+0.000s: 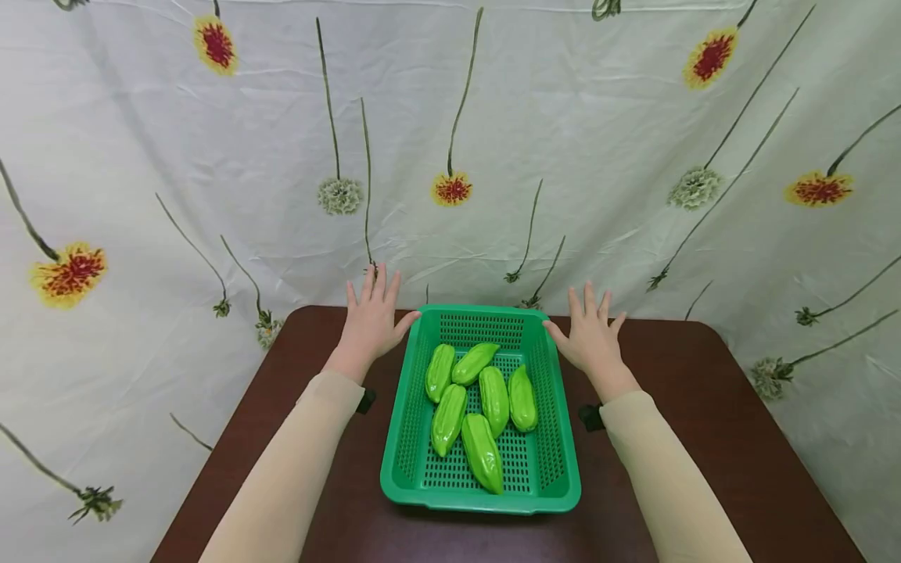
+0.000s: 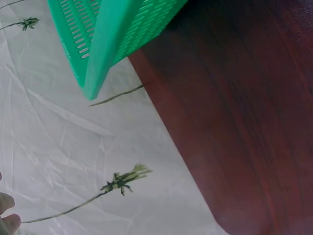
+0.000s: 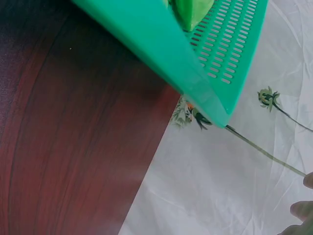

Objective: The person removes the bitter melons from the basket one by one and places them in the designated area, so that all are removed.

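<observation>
- Where the head view is read from the left, the left hand [image 1: 371, 319] is met first, raised flat with fingers straight and spread, just beside the far left corner of the green basket [image 1: 404, 438]; its thumb lies at the rim, though whether it actually touches cannot be told.
- Nothing is grasped by this hand; in the left wrist view only two fingertips [image 2: 7, 215] are caught at the lower left edge, the rest being cut off.
- The basket is set on the dark brown table [image 1: 704, 407], near its middle, and only one corner of it [image 2: 93, 73] is seen in the left wrist view.
- Six green gourds [image 1: 482, 450] are held in the basket, overlapping one another, so their undersides are hidden.
- A single gourd [image 3: 190, 12] is glimpsed through the basket wall in the right wrist view, mostly cropped by the top edge.
- To the basket's right, the right hand [image 1: 593, 338] is held released too, fingers straight and apart, thumb close to the far right rim; contact cannot be made out.
- Only blurred fingertips [image 3: 303, 210] of it are shown at the lower right edge of the right wrist view.
- A small black object [image 1: 591, 417] is partly hidden under the right sleeve, and cannot be identified.
- Behind the basket, a flowered cloth [image 1: 563, 156] is hung as a backdrop.
</observation>
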Available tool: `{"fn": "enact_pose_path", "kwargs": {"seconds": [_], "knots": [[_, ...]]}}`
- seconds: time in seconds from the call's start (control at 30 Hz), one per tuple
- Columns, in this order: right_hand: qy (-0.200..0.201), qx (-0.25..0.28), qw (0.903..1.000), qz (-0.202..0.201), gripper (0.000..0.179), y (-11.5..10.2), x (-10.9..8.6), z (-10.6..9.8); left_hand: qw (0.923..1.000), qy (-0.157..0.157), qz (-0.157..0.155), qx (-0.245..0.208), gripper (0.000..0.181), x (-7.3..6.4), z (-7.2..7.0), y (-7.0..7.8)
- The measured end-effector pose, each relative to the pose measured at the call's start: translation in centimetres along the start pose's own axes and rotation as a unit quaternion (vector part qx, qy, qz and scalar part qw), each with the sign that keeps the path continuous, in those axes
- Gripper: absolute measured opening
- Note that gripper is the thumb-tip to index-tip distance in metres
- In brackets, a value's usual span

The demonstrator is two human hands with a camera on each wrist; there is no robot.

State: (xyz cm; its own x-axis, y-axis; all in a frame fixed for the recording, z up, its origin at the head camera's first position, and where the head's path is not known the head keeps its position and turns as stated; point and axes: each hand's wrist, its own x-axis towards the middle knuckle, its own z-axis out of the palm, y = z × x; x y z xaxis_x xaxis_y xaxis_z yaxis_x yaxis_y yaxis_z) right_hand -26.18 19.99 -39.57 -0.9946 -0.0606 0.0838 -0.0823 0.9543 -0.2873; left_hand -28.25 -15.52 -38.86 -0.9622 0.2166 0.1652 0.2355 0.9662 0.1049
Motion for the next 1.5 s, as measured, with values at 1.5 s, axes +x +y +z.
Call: {"fn": "enact_pose_path", "kwargs": {"seconds": [1.5], "knots": [[0.002, 0.102, 0.9945, -0.02, 0.077, -5.8, -2.2, 2.7, 0.99, 0.044, -0.013, -0.134, 0.071, -2.6, 0.5, -1.7]]}}
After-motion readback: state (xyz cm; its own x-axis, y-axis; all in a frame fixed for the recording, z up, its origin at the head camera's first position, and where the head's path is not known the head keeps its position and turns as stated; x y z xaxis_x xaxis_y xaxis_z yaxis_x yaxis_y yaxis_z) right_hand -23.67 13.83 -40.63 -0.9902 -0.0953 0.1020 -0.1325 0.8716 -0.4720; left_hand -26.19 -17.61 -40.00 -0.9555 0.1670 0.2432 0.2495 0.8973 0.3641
